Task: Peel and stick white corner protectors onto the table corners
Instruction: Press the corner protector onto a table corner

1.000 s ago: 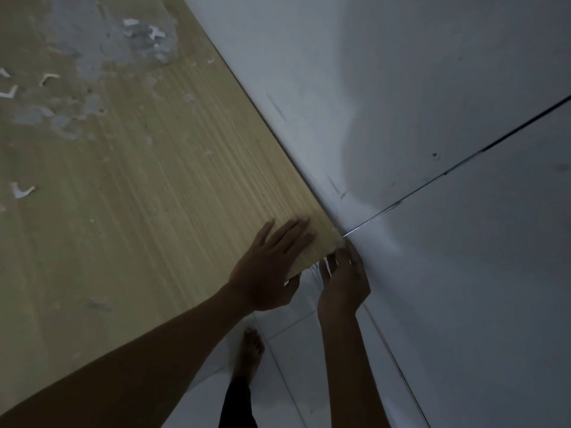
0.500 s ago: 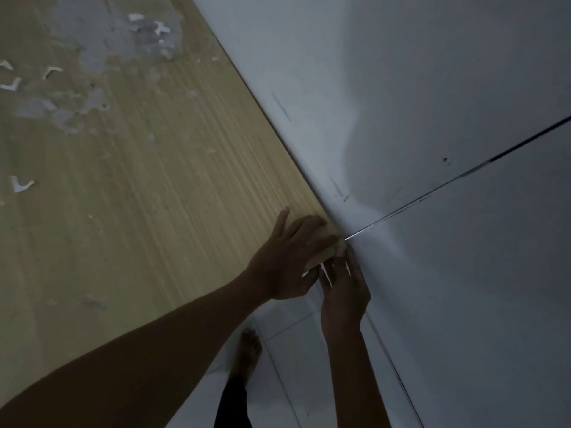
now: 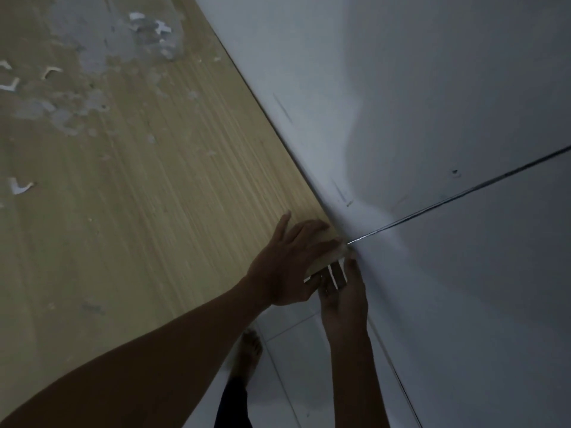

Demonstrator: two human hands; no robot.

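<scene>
The wooden table (image 3: pixel 154 211) ends in a corner at the white wall. My left hand (image 3: pixel 287 264) lies flat on top of that corner, fingers straight and pressing down, thumb at the front edge. Just below the corner, my right hand (image 3: pixel 343 298) reaches up from underneath, its fingers and thumb closed round the white corner protector (image 3: pixel 335 271). The protector sits against the corner's edge and only thin white strips of it show between the fingers.
The white wall (image 3: pixel 432 118), with a dark seam (image 3: pixel 463 193), runs tight along the table's right edge. White paper scraps (image 3: pixel 20 186) lie at the table's left, and a worn grey patch (image 3: pixel 92 41) at the far end. A bare foot (image 3: pixel 250 344) stands on the tiled floor.
My left hand has slid right along the tabletop onto the very corner. My right hand has risen slightly, bringing the protector against the corner's edge.
</scene>
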